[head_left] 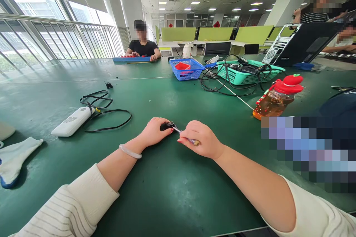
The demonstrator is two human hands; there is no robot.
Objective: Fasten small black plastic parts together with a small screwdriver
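My left hand (154, 132), with a pale bangle at its wrist, pinches a small black part (168, 124) with metallic bits on its upper side. The part's exact kind is too small to make out. In the closed fingers of my right hand (202, 139) is a slim metal-tipped hand tool (177, 129); its tan rear end (197, 143) sticks out below the fingers. The tool's tip meets or nearly meets the black part, just above the green tabletop (172, 185). Most of the tool's handle is hidden by my fingers.
Left lies a white power bank (72, 121) with a black cable (122, 110), near a pale cloth (19, 159). Ahead stand a blue basket (187, 74) and a green basket (244, 77) of cables. A red-lidded bottle (274, 103) is right. A person (144, 46) sits opposite.
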